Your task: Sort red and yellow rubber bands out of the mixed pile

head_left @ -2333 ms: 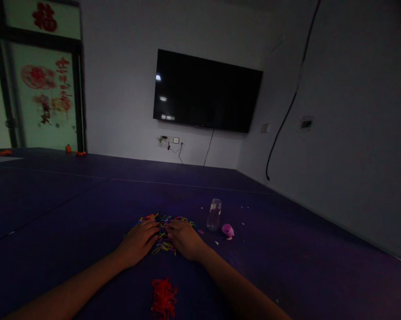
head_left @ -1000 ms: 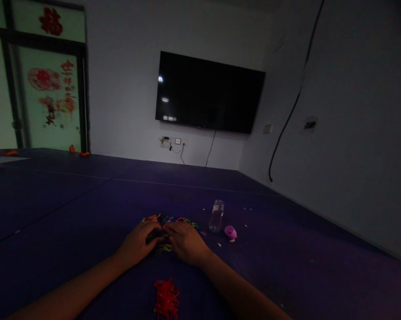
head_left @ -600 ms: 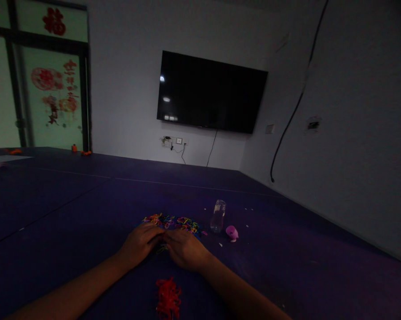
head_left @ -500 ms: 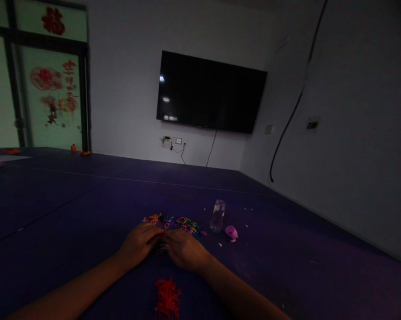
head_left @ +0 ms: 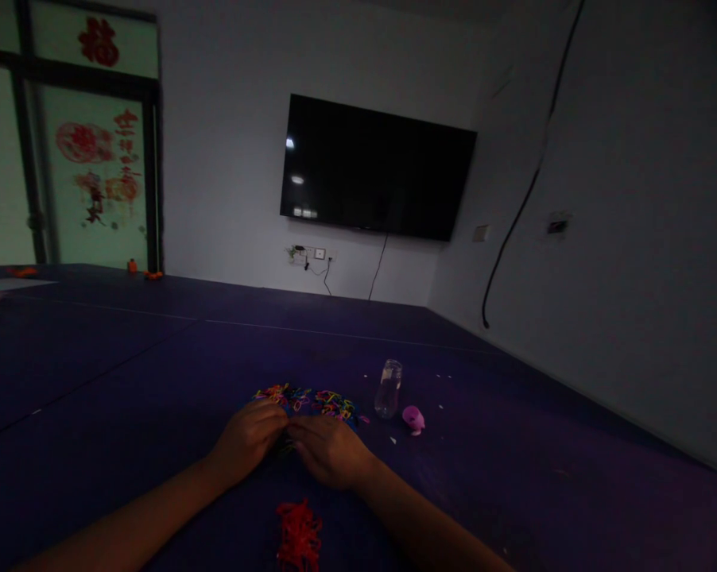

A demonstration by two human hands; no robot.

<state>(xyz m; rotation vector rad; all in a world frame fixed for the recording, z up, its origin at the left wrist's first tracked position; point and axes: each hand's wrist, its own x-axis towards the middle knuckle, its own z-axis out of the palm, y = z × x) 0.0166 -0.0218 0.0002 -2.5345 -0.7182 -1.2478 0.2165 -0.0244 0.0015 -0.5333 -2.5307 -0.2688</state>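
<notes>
1. The multicoloured pile of small loops (head_left: 335, 403) lies on the purple tabletop (head_left: 513, 445), just beyond the fingers and partly hidden by them. Its visible part stretches from left to right, so its long axis runs across the view; single loops point every which way, and a darker gap shows near the middle.
2. The left hand (head_left: 246, 442) comes in from the lower left, palm down, knuckles up, fingers curled and pointing right towards the other hand.
3. The right hand (head_left: 330, 450) comes in from the lower right, fingers bent and pointing left. The fingertips of the two hands meet at the near side of the pile; whether they grip a loop between them I cannot tell, since the fingers hide it.
4. The red heap of loops (head_left: 299, 537) sits nearer the viewer, between the forearms and apart from both. It is longer from near to far than across, with its long axis pointing roughly towards the pile.
5. To the right of the pile, the clear bottle (head_left: 388, 389) appears upright, mouth at the top, its long axis leaning slightly right in the view.
6. Just beside the bottle, the pink cup-shaped piece (head_left: 412, 419) has its wide opening turned up and to the left.
7. Small white scraps (head_left: 393, 440) lie scattered around these two.
</notes>
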